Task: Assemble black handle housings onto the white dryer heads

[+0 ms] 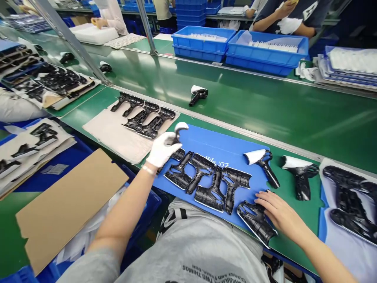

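Observation:
My left hand (pixel 162 149), in a white glove, is closed on a small white-and-black part (pixel 179 129) above the left end of a blue mat (pixel 218 147). Several black pistol-shaped housing shells (pixel 206 179) lie in a row on the mat. My bare right hand (pixel 278 212) rests with fingers spread on the rightmost black shell (pixel 255 222) at the mat's near edge. Two assembled black units with white caps (pixel 262 161) (pixel 299 173) lie just beyond my right hand.
A green conveyor belt (pixel 265 106) runs across, carrying one assembled unit (pixel 198 94). More black shells (pixel 144 116) lie on a paper sheet to the left and on the right (pixel 350 200). A cardboard sheet (pixel 67 204) covers a blue bin. Blue crates (pixel 266 49) and other people stand beyond.

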A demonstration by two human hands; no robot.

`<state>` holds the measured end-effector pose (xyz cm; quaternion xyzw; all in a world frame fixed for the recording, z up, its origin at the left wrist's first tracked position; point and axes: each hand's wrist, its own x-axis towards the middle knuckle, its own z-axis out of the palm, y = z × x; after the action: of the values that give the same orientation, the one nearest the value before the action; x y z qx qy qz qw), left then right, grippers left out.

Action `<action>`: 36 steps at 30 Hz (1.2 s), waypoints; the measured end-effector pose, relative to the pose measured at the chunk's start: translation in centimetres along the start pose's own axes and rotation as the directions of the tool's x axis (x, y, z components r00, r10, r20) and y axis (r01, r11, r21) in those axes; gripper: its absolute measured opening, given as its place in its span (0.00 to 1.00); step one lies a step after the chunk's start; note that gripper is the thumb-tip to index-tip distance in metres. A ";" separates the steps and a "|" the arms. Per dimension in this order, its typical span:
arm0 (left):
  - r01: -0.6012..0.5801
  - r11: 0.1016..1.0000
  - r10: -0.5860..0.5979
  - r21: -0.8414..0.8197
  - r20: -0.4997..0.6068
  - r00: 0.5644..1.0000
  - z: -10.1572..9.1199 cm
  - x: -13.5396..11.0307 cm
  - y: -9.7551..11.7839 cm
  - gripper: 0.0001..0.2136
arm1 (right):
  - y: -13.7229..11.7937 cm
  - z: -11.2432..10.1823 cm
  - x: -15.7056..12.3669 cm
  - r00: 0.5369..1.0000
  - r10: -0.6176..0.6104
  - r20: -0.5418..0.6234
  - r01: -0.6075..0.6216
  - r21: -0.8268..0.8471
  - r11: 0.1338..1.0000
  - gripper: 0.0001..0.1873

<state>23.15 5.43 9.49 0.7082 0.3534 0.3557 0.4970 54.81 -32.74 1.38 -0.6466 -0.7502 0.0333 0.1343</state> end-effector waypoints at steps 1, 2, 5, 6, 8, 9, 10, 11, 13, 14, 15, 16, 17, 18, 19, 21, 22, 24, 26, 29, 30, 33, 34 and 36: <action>-0.021 0.994 0.012 0.109 0.080 0.997 1.2 1.4 -0.8 0.13 | -0.1 0.0 -0.6 0.999 0.049 -0.015 -0.048 0.032 0.998 0.18; -0.048 0.976 0.012 0.212 0.168 0.986 2.5 2.7 -1.4 0.11 | -0.3 -0.1 -1.2 0.995 0.095 -0.028 -0.094 0.058 0.994 0.18; -0.161 0.876 -0.029 0.454 0.383 0.923 6.1 6.1 -2.4 0.10 | -1.0 -0.2 -3.2 0.976 0.208 -0.057 -0.202 0.096 0.975 0.19; -0.201 0.835 -0.045 0.513 0.428 0.903 7.0 6.9 -2.4 0.11 | -1.3 -0.2 -3.8 0.967 0.247 -0.067 -0.238 0.115 0.964 0.19; -0.274 0.747 -0.065 0.606 0.476 0.877 8.6 8.0 -1.9 0.13 | -2.1 -0.4 -4.8 0.939 0.329 -0.098 -0.311 0.168 0.936 0.19; -0.304 0.703 -0.067 0.643 0.485 0.872 9.1 8.1 -1.4 0.13 | -2.6 -0.4 -5.3 0.921 0.372 -0.115 -0.345 0.201 0.917 0.19; -0.327 0.662 -0.064 0.675 0.485 0.872 9.6 7.9 -0.8 0.13 | -3.0 -0.4 -5.7 0.901 0.414 -0.131 -0.377 0.240 0.895 0.19; -0.345 0.624 -0.058 0.702 0.481 0.875 10.1 7.4 -0.1 0.13 | -3.4 -0.4 -6.0 0.878 0.457 -0.145 -0.406 0.282 0.869 0.19; -0.373 0.563 -0.046 0.737 0.478 0.877 11.1 5.1 1.6 0.13 | -4.3 0.0 -6.3 0.819 0.547 -0.174 -0.458 0.375 0.806 0.19; -0.391 0.543 -0.045 0.743 0.491 0.870 11.8 3.4 2.5 0.14 | -4.6 0.4 -6.3 0.779 0.597 -0.191 -0.484 0.422 0.766 0.19; -0.417 0.529 -0.047 0.739 0.516 0.855 12.6 1.3 3.3 0.16 | -4.9 0.7 -6.2 0.728 0.652 -0.212 -0.509 0.470 0.721 0.20; -0.452 0.520 -0.053 0.725 0.555 0.830 13.5 -1.0 4.1 0.19 | -5.1 1.1 -6.0 0.671 0.705 -0.231 -0.529 0.517 0.673 0.20; -0.489 0.513 -0.061 0.706 0.598 0.799 14.5 -3.4 4.7 0.24 | -5.3 1.4 -5.7 0.614 0.752 -0.241 -0.540 0.566 0.623 0.20; -0.522 0.507 -0.072 0.686 0.637 0.767 15.6 -5.8 5.1 0.28 | -5.4 1.7 -5.3 0.566 0.790 -0.237 -0.542 0.615 0.573 0.21; -0.545 0.500 -0.087 0.673 0.666 0.741 16.7 -7.9 5.4 0.30 | -5.5 1.9 -4.8 0.532 0.817 -0.220 -0.532 0.664 0.525 0.22; -0.548 0.470 -0.143 0.691 0.673 0.726 18.9 -11.1 5.4 0.32 | -5.8 1.9 -3.9 0.496 0.852 -0.169 -0.492 0.754 0.436 0.23; -0.538 0.455 -0.173 0.709 0.663 0.728 19.8 -12.1 5.2 0.31 | -6.0 1.7 -3.5 0.480 0.865 -0.145 -0.469 0.791 0.393 0.24; -0.508 0.432 -0.224 0.745 0.634 0.740 21.1 -12.9 4.9 0.29 | -6.3 1.3 -2.7 0.435 0.894 -0.110 -0.432 0.845 0.315 0.25; -0.475 0.426 -0.260 0.770 0.608 0.750 21.8 -12.7 4.6 0.27 | -6.8 0.7 -2.1 0.394 0.916 -0.083 -0.413 0.874 0.257 0.25; -0.420 0.442 -0.292 0.792 0.570 0.768 22.0 -11.9 4.6 0.22 | -7.5 0.0 -1.4 0.331 0.943 -0.018 -0.412 0.897 0.161 0.26; -0.400 0.450 -0.299 0.798 0.557 0.775 22.1 -11.8 4.7 0.22 | -7.8 -0.3 -1.2 0.308 0.951 0.015 -0.409 0.905 0.118 0.27; -0.342 0.478 -0.318 0.809 0.522 0.791 22.4 -11.4 5.0 0.25 | -8.3 -0.8 -0.7 0.238 0.967 0.094 -0.396 0.918 0.008 0.32; -0.322 0.487 -0.328 0.812 0.511 0.794 22.6 -11.3 5.0 0.27 | -8.4 -1.0 -0.6 0.223 0.969 0.106 -0.398 0.917 -0.009 0.33; -0.276 0.511 -0.353 0.814 0.492 0.796 23.0 -10.9 4.9 0.28 | -8.5 -1.1 -0.4 0.191 0.975 0.113 -0.413 0.910 -0.024 0.34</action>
<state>38.13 -15.59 6.72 0.9232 0.3198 -0.1242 0.1733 46.97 -34.66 4.27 -0.7703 -0.0538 0.2334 0.5910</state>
